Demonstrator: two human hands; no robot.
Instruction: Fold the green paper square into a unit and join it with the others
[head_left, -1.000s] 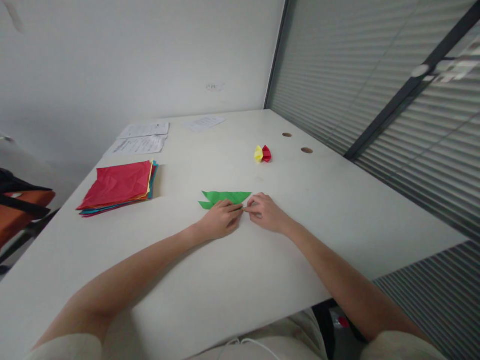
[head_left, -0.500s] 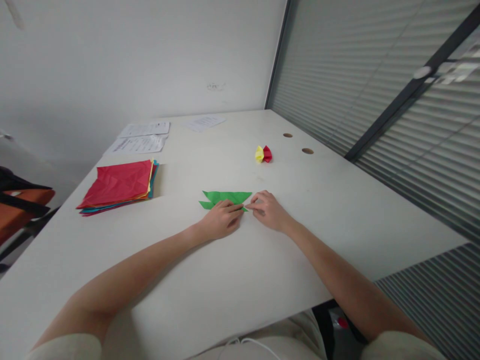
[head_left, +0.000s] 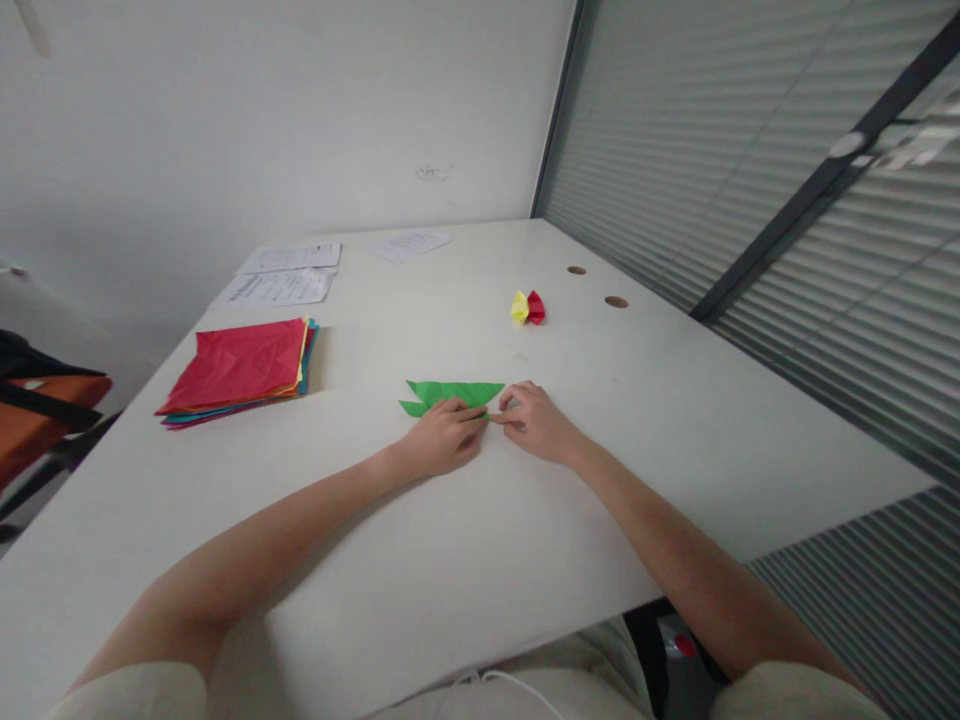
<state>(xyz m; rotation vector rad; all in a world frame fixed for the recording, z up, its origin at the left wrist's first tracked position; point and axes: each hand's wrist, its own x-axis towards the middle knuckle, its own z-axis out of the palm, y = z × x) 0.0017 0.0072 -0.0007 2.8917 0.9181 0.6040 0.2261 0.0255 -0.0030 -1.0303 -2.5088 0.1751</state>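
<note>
A folded piece of green paper [head_left: 450, 390] lies on the table, its left side ending in two separate points. My left hand [head_left: 446, 437] is closed over the paper's near edge, fingers pressed together on top of it; they hide part of the folds. At the right end, my right hand [head_left: 538, 424] pinches the near corner of the paper between thumb and forefinger. The two hands' fingertips are almost touching there.
A stack of coloured paper [head_left: 240, 365], red on top, lies to the left. Farther off sit a small yellow and red folded paper piece [head_left: 528, 308] and printed sheets [head_left: 285, 287]. Two round holes [head_left: 616, 301] pierce the white table [head_left: 420, 580] near the blinds.
My right fingertips have closed on the paper's near right corner, which showed as a free green tip before. My left hand has hardly moved.
</note>
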